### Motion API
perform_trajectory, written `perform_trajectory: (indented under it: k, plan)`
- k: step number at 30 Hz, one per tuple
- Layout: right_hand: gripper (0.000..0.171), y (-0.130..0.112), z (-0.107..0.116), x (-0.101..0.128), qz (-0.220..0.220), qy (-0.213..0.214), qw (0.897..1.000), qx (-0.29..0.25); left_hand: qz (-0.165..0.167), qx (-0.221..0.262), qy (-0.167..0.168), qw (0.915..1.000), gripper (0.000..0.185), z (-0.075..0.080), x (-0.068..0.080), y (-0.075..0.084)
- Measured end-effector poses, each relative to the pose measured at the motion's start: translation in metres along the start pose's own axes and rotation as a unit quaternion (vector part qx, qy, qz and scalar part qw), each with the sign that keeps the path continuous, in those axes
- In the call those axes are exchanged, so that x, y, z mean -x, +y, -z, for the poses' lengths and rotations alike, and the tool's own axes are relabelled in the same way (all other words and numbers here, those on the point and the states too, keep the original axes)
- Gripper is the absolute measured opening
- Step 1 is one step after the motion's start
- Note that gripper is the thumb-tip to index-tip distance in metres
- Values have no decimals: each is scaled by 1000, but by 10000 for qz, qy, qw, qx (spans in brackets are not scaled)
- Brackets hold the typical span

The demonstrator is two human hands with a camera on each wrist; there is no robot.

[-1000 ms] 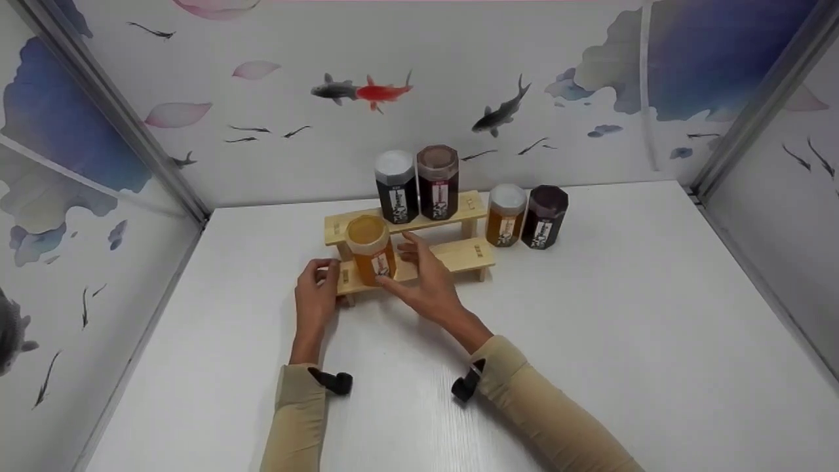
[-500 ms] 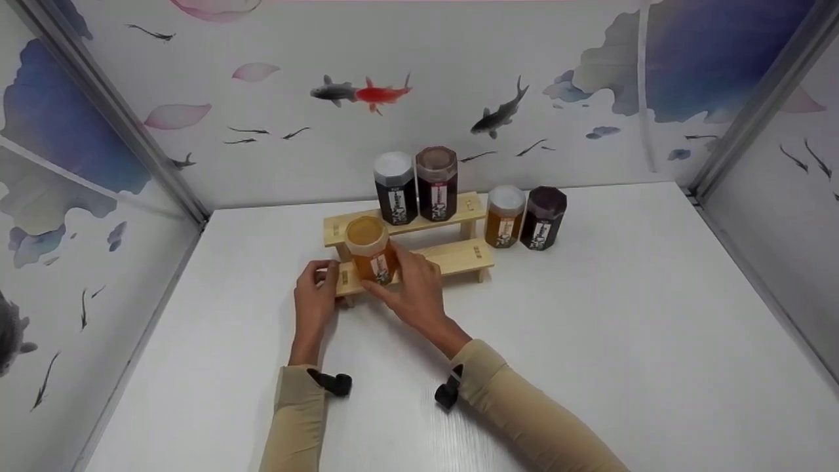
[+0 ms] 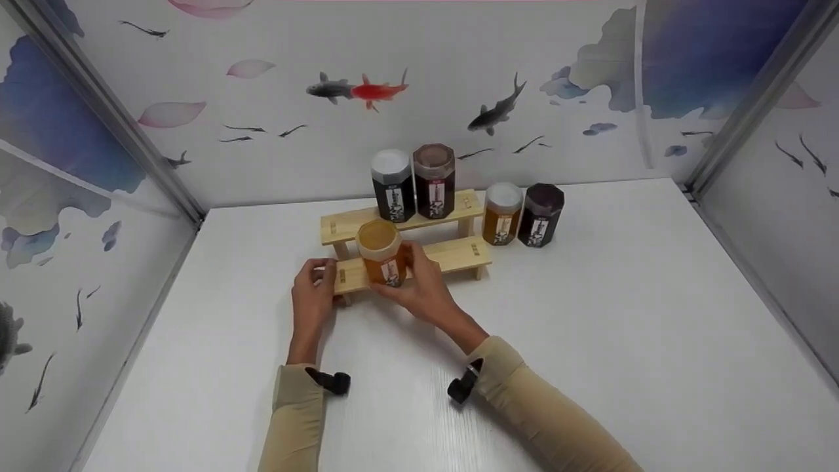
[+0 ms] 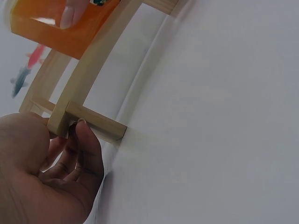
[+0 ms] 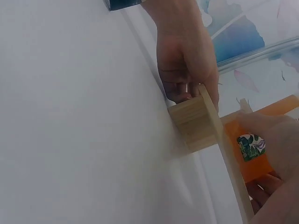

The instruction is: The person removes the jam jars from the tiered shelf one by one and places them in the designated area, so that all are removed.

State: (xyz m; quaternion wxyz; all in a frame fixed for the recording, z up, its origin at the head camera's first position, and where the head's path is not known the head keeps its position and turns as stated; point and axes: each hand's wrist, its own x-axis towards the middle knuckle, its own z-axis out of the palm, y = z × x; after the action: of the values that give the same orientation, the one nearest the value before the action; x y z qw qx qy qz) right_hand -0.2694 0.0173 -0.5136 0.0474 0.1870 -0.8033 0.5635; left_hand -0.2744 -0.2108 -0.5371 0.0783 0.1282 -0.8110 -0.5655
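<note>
Rightward along the lower wooden shelf (image 3: 452,256), the amber jar (image 3: 381,257) is shifting slightly compared with half a second ago, while the left hand (image 3: 313,292) is keeping its place at the shelf's left end. The right hand (image 3: 426,286) is holding the jar, its thumb lying low across the front and its fingers wrapping the right side. The jar is standing upright on the left half of that shelf, its label facing forward. The left hand is gripping the shelf's end, fingers curling in beside the leg. Behind, the upper wooden shelf (image 3: 347,226) is carrying a white-lidded dark jar (image 3: 393,189) and a brown-lidded dark jar (image 3: 434,185), standing side by side. Just right of the shelves, a white-lidded amber jar (image 3: 503,216) and a purple-lidded dark jar (image 3: 541,217) are standing next to each other on the white desk (image 3: 577,321).
</note>
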Motion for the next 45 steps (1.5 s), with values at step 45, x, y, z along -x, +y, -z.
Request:
perform_trajectory:
  k: [45]
  plan:
    - [97,77,234,66,-1610,1004,9775,919,-35,68,-31,10000,38,1,1,-1]
